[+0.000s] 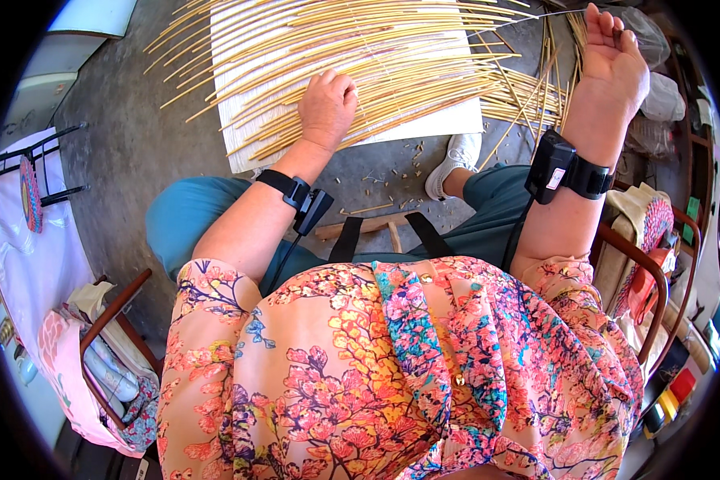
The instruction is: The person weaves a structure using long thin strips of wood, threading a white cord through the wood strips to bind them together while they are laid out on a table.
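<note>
A mat of slim tan reed sticks, laid side by side, lies over a white board. Fine stitched lines cross the sticks. My left hand rests on the near part of the mat with its fingers curled in; whatever they pinch is hidden beneath them. Off to the far right, my right hand is raised, palm turned up and fingers bent. A thin pale thread runs taut from its fingertips back to the mat.
Loose reed sticks lie in a pile right of the board. Cut stubs litter the grey floor near a small wooden stool. Wooden-armed chairs with cloth stand left and right. Plastic-wrapped bundles sit beyond my right hand.
</note>
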`<state>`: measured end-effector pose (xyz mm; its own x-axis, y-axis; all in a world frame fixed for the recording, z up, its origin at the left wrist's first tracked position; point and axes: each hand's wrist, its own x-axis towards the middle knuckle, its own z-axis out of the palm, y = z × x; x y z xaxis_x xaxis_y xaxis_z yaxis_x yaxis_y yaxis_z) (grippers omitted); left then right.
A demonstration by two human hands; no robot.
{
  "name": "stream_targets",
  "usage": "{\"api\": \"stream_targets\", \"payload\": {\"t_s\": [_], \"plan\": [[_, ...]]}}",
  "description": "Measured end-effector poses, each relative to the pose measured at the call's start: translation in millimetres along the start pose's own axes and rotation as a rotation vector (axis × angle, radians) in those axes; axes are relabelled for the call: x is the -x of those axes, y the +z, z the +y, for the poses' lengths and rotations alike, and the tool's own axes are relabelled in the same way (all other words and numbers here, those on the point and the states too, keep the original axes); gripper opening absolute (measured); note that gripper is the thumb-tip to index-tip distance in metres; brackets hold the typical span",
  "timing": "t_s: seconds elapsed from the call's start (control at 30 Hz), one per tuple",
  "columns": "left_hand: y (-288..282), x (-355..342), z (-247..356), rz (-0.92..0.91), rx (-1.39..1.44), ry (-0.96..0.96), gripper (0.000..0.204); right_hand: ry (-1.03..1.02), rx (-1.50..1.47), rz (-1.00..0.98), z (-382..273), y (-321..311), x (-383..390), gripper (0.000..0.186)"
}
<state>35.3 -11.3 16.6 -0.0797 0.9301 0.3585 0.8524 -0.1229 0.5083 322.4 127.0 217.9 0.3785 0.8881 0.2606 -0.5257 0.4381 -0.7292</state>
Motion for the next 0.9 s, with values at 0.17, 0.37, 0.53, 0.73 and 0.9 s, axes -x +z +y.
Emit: {"api": "stream_targets", "payload": {"t_s": [0.17,0.37,0.53,0.73,0.9], "plan": [[1,1,-2,-0.002,0.025,-0.005,0.008,-0.150,-0.020,-0.170,-16,24,29,0.008],[4,0,-4,-0.026,0.054,0.015,0.004,-0.201,-0.003,-0.208,-28,39,31,0.008],[13,-11,-24,-0.125,0.109,-0.053,0.006,0.014,0.200,-0.329,-29,67,61,0.009],[-46,-34,-23,-0.152,0.176,-0.159,0.014,0.379,0.783,-0.981,25,53,95,0.018],[-56,-32,-19,-0.588,-0.045,-0.028,0.019,0.185,1.325,-1.428,140,-4,151,0.009]]}}
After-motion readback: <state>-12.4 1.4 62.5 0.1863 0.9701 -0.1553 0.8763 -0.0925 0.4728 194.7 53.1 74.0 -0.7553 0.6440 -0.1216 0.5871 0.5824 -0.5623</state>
